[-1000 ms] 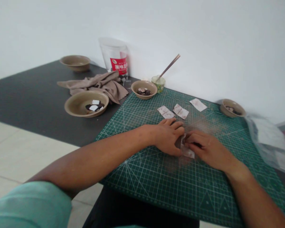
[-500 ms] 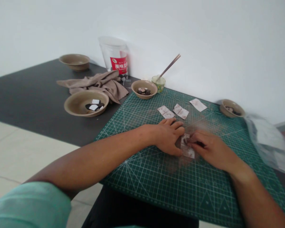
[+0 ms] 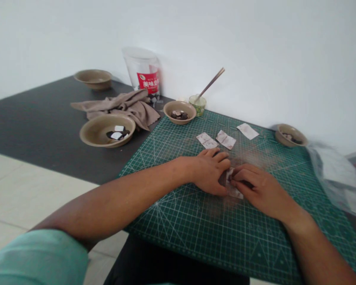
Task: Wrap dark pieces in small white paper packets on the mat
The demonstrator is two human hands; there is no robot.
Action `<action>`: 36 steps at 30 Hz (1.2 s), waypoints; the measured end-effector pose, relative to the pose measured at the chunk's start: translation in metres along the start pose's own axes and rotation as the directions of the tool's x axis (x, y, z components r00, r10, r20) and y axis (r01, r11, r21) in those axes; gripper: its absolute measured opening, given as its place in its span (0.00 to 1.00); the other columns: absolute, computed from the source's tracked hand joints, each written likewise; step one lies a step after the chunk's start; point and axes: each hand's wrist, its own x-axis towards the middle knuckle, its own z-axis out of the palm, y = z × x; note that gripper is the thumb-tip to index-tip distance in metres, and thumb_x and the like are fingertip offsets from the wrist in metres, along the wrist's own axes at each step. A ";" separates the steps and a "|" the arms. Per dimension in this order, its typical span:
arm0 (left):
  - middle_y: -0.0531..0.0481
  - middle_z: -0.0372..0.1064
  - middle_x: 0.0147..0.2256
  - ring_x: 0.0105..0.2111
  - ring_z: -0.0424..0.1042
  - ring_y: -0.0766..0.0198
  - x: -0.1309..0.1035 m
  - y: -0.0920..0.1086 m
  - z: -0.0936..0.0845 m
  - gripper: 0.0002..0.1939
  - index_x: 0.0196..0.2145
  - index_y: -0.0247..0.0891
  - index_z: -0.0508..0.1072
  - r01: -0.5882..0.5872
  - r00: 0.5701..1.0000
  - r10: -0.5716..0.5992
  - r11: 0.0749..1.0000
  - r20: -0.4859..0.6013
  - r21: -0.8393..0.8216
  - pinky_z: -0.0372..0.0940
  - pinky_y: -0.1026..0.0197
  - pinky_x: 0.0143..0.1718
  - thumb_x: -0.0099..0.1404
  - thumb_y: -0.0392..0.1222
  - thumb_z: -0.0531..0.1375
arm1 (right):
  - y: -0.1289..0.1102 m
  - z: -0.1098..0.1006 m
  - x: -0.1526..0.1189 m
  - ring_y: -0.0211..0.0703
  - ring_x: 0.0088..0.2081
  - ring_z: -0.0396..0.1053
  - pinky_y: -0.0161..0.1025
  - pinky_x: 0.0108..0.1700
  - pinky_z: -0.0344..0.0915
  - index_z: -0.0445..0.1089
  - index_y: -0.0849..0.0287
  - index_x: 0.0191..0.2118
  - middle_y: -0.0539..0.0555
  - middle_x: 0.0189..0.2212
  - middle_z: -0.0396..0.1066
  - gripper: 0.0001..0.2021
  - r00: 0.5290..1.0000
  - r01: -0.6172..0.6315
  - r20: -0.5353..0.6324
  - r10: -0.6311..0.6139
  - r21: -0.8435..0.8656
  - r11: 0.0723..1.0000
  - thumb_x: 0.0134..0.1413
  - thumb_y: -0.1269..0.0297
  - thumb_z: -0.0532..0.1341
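Observation:
A stained pale sheet of paper [image 3: 235, 194] lies on the green cutting mat [image 3: 184, 221] between my hands. My left hand [image 3: 211, 172] rests at its left side, fingers spread and pressed down. Over the sheet, the thumb and fingertips of my right hand [image 3: 252, 184] are pinched together on a small dark piece that they mostly cover. Beyond my hands are three more pale sheets, two with brown marks, including the left sheet [image 3: 207, 140], the middle sheet [image 3: 226, 139] and the right sheet [image 3: 248, 131]. Reddish-brown dust smears the mat around my hands.
Brown bowls with dark pieces stand at left [image 3: 90, 136], back [image 3: 169, 113] and right [image 3: 284, 140]. A further bowl [image 3: 93, 81], a cloth [image 3: 139, 113], a clear bucket [image 3: 148, 81], a cup [image 3: 199, 109] with chopsticks [image 3: 210, 84] and a plastic bag [image 3: 335, 174] surround the mat.
My right fingertips have shifted slightly left across the sheet, closer to my left thumb, covering more of it. My left hand has stayed in place.

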 end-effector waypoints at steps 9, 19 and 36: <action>0.37 0.64 0.60 0.60 0.62 0.43 0.008 -0.006 0.000 0.27 0.51 0.35 0.69 -0.101 0.975 0.092 0.994 -0.204 -0.031 0.56 0.43 0.61 0.62 0.57 0.62 | 0.000 0.002 -0.001 0.35 0.34 0.67 0.32 0.37 0.66 0.72 0.55 0.33 0.49 0.39 0.72 0.06 0.887 -0.062 -0.212 0.410 0.826 0.561 0.57 0.62 0.68; 0.46 0.75 0.43 0.45 0.74 0.56 0.018 0.013 -0.001 0.15 0.46 0.35 0.73 -0.253 0.748 -0.009 0.921 -0.663 -0.297 0.66 0.55 0.49 0.67 0.49 0.63 | -0.002 0.002 0.006 0.34 0.32 0.71 0.29 0.33 0.70 0.71 0.53 0.36 0.47 0.33 0.73 0.07 0.886 0.036 -0.100 0.452 0.988 0.147 0.56 0.62 0.70; 0.45 0.78 0.44 0.47 0.76 0.61 0.019 0.015 0.003 0.08 0.41 0.35 0.77 -0.518 0.709 -0.083 0.613 -0.700 -0.597 0.68 0.59 0.52 0.71 0.40 0.59 | -0.009 0.005 0.003 0.36 0.36 0.76 0.30 0.36 0.73 0.73 0.54 0.42 0.48 0.34 0.76 0.07 0.932 -0.022 0.012 0.362 0.999 0.024 0.58 0.65 0.68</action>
